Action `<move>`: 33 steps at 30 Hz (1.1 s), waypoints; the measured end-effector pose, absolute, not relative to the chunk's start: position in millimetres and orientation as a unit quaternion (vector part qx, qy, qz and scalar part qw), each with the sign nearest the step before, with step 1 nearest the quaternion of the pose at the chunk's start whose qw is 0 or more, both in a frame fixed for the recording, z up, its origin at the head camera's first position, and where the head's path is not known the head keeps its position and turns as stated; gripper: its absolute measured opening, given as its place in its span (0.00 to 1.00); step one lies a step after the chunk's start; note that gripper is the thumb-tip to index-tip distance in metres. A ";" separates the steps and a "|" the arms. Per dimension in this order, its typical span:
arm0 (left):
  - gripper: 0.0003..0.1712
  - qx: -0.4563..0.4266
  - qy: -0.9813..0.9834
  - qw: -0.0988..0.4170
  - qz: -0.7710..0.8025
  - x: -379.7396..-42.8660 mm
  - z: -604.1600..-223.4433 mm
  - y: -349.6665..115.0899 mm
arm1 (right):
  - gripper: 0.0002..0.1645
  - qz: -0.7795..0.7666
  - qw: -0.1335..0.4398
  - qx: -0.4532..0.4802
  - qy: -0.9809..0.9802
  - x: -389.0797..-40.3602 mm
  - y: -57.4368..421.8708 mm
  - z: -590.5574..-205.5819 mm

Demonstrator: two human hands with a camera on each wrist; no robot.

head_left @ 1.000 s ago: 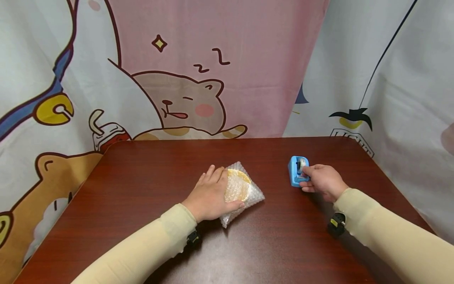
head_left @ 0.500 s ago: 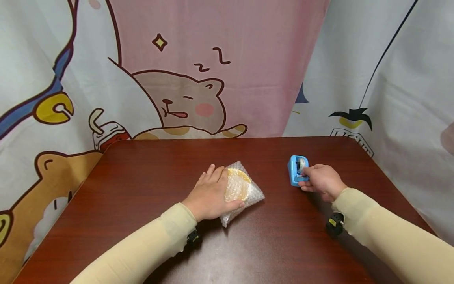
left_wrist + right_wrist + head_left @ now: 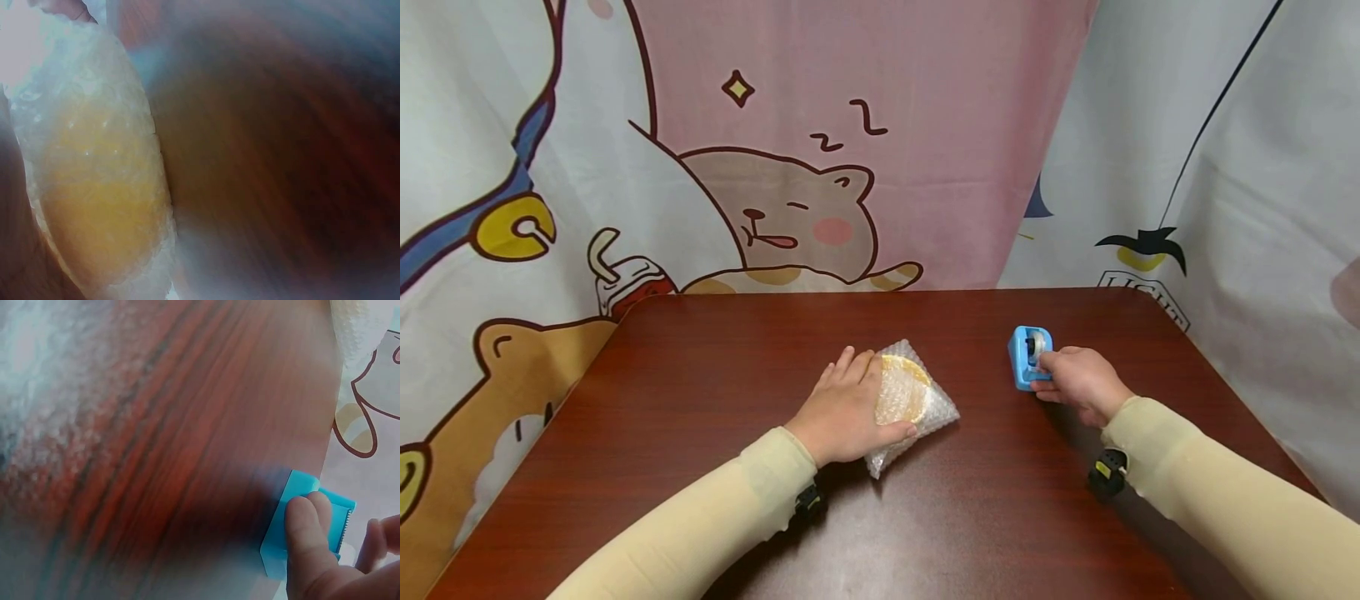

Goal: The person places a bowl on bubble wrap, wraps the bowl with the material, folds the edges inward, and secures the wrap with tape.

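My left hand (image 3: 838,417) lies over the left side of a bubble-wrapped package (image 3: 936,410), its fingers fairly straight and its thumb along the near side. Something round with a yellow edge shows through the wrap; the left wrist view shows the yellow part (image 3: 103,231) close up. To the right, my right hand (image 3: 1084,385) grips a small light-blue tape dispenser (image 3: 1019,367) at its near end, thumb on top. The roll (image 3: 1039,343) sits inside it. A serrated cutter (image 3: 345,531) shows near the fingers in the right wrist view. Whether the fingers pinch any tape, I cannot tell.
Both things are on a dark red-brown wooden table (image 3: 730,375). A cartoon-printed curtain (image 3: 970,150) hangs behind the far edge and along both sides. A stretch of bare tabletop separates the package from the dispenser.
The tape dispenser shifts very slightly away, toward the table's far edge. Both hands stay nearly where they were, and the package does not visibly move.
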State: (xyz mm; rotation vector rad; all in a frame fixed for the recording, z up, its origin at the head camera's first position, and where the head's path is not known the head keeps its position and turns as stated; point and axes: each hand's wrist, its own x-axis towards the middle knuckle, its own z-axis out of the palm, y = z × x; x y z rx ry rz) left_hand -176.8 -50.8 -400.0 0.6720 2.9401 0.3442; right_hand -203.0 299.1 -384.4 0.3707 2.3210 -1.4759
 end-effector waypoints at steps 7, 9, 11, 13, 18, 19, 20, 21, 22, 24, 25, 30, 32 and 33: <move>0.65 0.221 0.967 0.053 0.114 -176.9 -399.6 -50.2 | 0.38 -0.520 0.180 0.121 0.826 -202.0 299.0 -386.4; 0.65 0.221 0.967 0.052 0.114 -177.0 -399.7 -50.2 | 0.38 -0.519 0.177 0.119 0.828 -201.2 298.0 -386.5; 0.65 0.221 0.967 0.051 0.114 -177.2 -399.9 -50.1 | 0.38 -0.518 0.173 0.116 0.830 -200.2 297.4 -386.5; 0.65 0.221 0.967 0.050 0.113 -177.3 -400.0 -49.9 | 0.38 -0.517 0.170 0.112 0.832 -199.5 296.4 -386.5; 0.65 0.219 0.968 0.051 0.112 -177.3 -400.2 -49.6 | 0.37 -0.510 0.164 0.105 0.838 -197.7 294.6 -387.1; 0.65 0.218 0.968 0.051 0.113 -177.2 -400.2 -49.6 | 0.37 -0.507 0.163 0.104 0.840 -197.3 294.4 -387.2; 0.65 0.218 0.968 0.050 0.113 -177.0 -400.1 -49.6 | 0.37 -0.504 0.162 0.102 0.842 -196.9 294.2 -387.3; 0.65 0.219 0.968 0.050 0.114 -176.8 -400.0 -49.6 | 0.36 -0.501 0.161 0.099 0.844 -196.5 294.1 -387.3; 0.65 0.218 0.968 0.050 0.115 -176.6 -399.9 -49.6 | 0.36 -0.499 0.161 0.096 0.846 -196.0 294.1 -387.1; 0.65 0.219 0.968 0.050 0.115 -176.2 -399.8 -49.7 | 0.35 -0.494 0.160 0.092 0.850 -195.2 294.3 -387.0; 0.65 0.219 0.968 0.050 0.115 -176.1 -399.9 -49.7 | 0.34 -0.491 0.160 0.090 0.852 -195.1 294.7 -387.2; 0.65 0.219 0.968 0.049 0.113 -176.3 -400.4 -49.5 | 0.31 -0.473 0.173 0.086 0.859 -194.3 296.9 -386.7; 0.65 0.218 0.968 0.049 0.112 -176.5 -400.5 -49.4 | 0.30 -0.463 0.179 0.082 0.864 -193.7 297.3 -386.1; 0.65 0.218 0.968 0.049 0.112 -176.6 -400.5 -49.3 | 0.30 -0.457 0.180 0.079 0.867 -193.3 297.5 -386.0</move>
